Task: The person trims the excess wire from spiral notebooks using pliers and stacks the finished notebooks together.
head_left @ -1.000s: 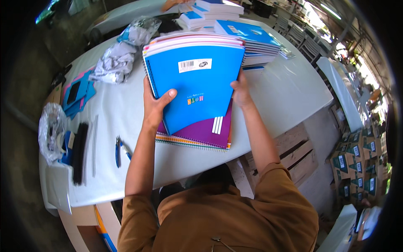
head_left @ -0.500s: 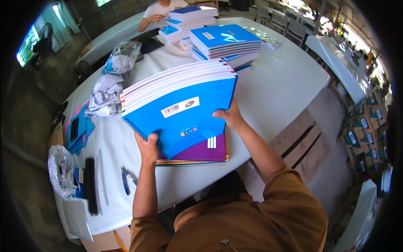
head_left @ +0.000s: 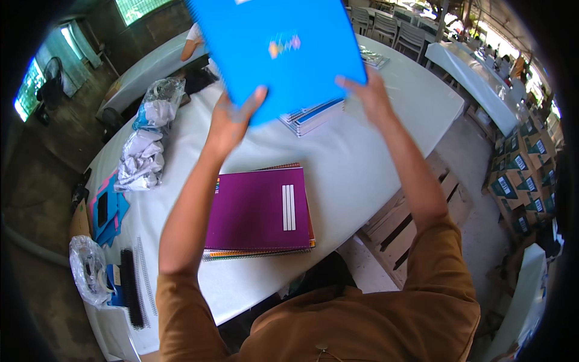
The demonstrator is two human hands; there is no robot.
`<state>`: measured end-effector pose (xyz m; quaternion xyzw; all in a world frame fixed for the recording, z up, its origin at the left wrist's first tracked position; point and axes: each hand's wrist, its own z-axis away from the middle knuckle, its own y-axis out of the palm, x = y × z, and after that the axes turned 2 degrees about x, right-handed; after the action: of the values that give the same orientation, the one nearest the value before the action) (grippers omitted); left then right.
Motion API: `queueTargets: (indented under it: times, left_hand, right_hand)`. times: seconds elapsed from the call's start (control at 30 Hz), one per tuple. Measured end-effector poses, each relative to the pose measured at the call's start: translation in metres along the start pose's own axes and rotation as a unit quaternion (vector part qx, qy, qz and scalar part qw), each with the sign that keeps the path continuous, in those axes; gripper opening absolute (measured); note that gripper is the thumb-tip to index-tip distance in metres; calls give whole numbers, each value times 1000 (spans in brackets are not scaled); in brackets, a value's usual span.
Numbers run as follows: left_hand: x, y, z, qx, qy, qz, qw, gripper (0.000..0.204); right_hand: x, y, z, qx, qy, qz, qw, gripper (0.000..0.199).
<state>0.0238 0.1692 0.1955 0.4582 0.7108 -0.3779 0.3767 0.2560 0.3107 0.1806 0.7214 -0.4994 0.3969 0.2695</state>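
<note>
Both my hands hold a stack of blue-covered notebooks (head_left: 278, 48) raised high above the white table (head_left: 362, 163). My left hand (head_left: 232, 120) grips its lower left edge and my right hand (head_left: 369, 90) grips its lower right edge. Below them a short pile of spiral notebooks with a purple cover (head_left: 259, 211) on top lies flat near the table's front edge. Another stack of notebooks (head_left: 313, 114) lies farther back, partly hidden behind the raised stack.
Crumpled plastic wrap and bags (head_left: 145, 145) lie at the left. Blue covers (head_left: 107, 211), black and white spiral bindings (head_left: 134, 283) and a plastic bag (head_left: 87, 271) sit at the near left corner. Wooden pallets (head_left: 416, 211) and cartons (head_left: 525, 175) stand to the right. A person (head_left: 194, 37) sits at the far side.
The blue stack has been lifted from the purple notebook pile up and away toward the far side, now held high. The purple cover lies fully exposed.
</note>
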Motion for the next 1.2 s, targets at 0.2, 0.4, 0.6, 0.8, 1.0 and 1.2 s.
queueTargets:
  times: [0.2,0.4,0.6,0.8,1.0,1.2]
  left_hand:
    - [6,59,-149,13,-186,47,981,68]
    - [50,36,-149,-36,-292,-58,954,74]
    - [-1,-51,1,-126,-157,-428,881,60]
    - [20,-132,271,-131,-368,-600,698,67]
    - [57,-79,379,-104,-484,-573,653,83]
    - [68,-82,376,-245,-365,-586,681,58]
  right_hand:
    - [-15,-59,-147,-95,95,94,986,62]
    - [-84,-42,-149,-114,209,163,957,70]
    - [-85,-37,-116,-232,-97,504,826,82]
    - [-7,131,34,176,-287,291,896,53]
    - [2,274,159,611,-107,300,725,76]
    - [-24,316,221,683,-160,396,593,41]
